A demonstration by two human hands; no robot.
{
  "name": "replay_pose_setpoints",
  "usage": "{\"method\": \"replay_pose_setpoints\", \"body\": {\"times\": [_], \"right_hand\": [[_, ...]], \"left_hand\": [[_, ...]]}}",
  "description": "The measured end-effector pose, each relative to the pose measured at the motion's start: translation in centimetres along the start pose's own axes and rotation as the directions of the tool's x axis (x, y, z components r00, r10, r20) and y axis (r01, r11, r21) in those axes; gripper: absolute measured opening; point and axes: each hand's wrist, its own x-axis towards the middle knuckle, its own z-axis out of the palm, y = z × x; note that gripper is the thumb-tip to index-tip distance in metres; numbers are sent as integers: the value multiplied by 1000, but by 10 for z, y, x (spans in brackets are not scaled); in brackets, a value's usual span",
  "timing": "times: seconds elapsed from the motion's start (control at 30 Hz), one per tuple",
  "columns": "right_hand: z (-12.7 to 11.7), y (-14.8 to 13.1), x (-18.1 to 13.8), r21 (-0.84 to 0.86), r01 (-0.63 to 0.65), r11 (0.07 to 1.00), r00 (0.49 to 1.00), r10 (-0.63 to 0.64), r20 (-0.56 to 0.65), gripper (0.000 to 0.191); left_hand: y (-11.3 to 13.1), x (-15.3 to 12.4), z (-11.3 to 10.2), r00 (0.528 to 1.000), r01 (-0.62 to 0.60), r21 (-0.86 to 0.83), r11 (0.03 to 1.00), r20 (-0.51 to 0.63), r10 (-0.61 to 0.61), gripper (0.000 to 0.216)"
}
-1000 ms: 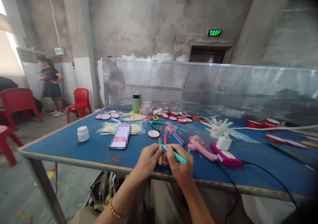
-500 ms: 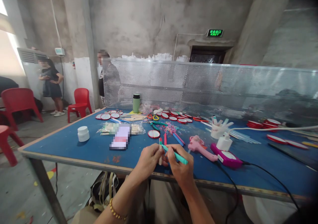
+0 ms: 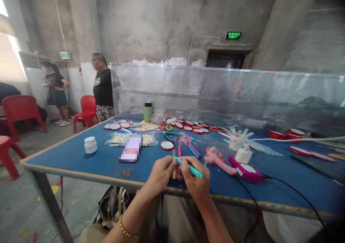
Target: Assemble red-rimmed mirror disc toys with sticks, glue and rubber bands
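Over the near edge of the blue table point(image 3: 81, 158), my left hand point(image 3: 161, 173) pinches a thin upright stick point(image 3: 174, 156) with a red and green painted top. My right hand point(image 3: 196, 182) grips a teal marker pen point(image 3: 192, 169), its tip held against the stick. Both hands are closed and touch each other. A pink glue gun point(image 3: 217, 160) lies just right of my right hand. Red and blue pens point(image 3: 188, 149) lie beyond my fingers.
A magenta device point(image 3: 246, 171) with a black cable lies to the right. A white jar point(image 3: 90, 144), a bag of sticks point(image 3: 129, 139), a green flask point(image 3: 147, 111) and several red-rimmed discs point(image 3: 188, 126) occupy the table. A perforated metal screen point(image 3: 215, 92) backs it. Two people and red chairs point(image 3: 86, 110) are at the left.
A person in a black shirt has walked out from behind the screen toward the left. My hands, the stick and the marker have barely moved.
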Motion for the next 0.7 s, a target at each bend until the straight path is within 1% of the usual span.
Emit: {"method": "replay_pose_setpoints", "body": {"times": [0.17, 0.37, 0.6, 0.7], "right_hand": [[1, 1, -1, 2, -7, 1000, 1000, 6, 14, 19], [1, 1, -1, 11, -20, 1000, 1000, 20, 12, 19], [-1, -1, -1, 16, -9, 1000, 1000, 9, 24, 20], [-1, -1, -2, 8, -17, 1000, 1000, 17, 1, 20]], "left_hand": [[2, 0, 0, 1000, 8, 15, 1000, -1, -8, 33], [3, 0, 0, 1000, 10, -8, 1000, 2, -10, 31], [2, 0, 0, 1000, 9, -9, 1000, -4, -9, 32], [-1, 0, 1, 1000, 26, -41, 999, 2, -26, 31]]}}
